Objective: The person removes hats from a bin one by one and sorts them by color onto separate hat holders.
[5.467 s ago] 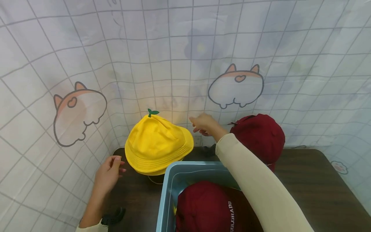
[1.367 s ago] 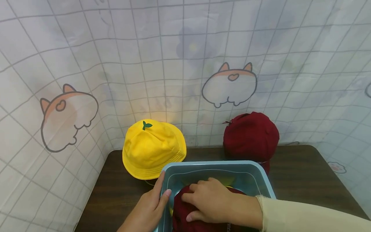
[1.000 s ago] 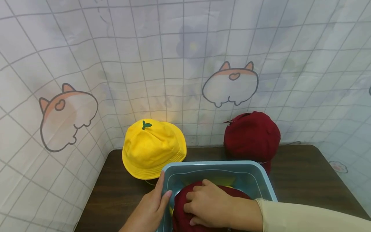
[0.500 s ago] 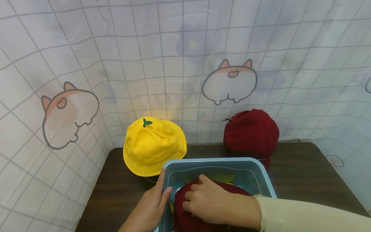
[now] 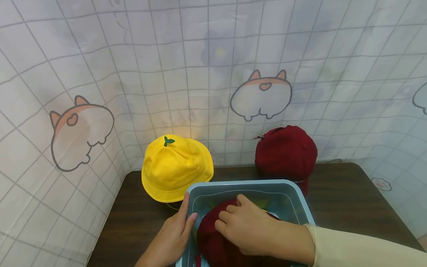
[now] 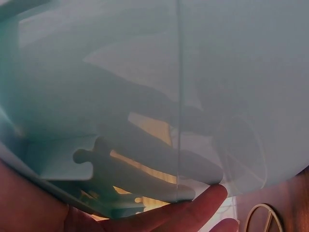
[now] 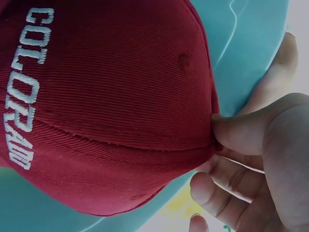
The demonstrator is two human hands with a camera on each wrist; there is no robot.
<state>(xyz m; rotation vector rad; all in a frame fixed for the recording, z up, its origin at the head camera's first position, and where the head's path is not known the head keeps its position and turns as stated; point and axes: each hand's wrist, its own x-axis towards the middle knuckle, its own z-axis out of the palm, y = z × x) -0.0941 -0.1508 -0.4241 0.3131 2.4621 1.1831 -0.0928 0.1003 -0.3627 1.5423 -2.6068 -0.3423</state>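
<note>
A dark red baseball cap [image 5: 213, 233] lies in the light blue plastic bin [image 5: 233, 183]; white "COLORADO" lettering [image 7: 21, 87] shows on it in the right wrist view. My right hand [image 5: 248, 226] pinches the cap's edge between thumb and fingers and covers part of the crown. At the bin's left side, my left hand [image 5: 171, 235] holds the wall, thumb over the rim. Its fingers [image 6: 193, 210] lie against the outside in the left wrist view. Something yellow [image 5: 263, 204] shows inside the bin, mostly hidden by cap and hand.
Behind the bin, a yellow bucket hat [image 5: 176, 167] with a green sprout sits on a stand at left. Another dark red cap [image 5: 285, 152] sits up at right. The dark wooden table [image 5: 350, 207] backs onto a white grid-patterned curtain [image 5: 186, 55].
Earlier my right hand was beside the yellow hat and my left at its other side. Both came down to the bin. Lately the right hand has shifted the cap, and a red strap shows at its left.
</note>
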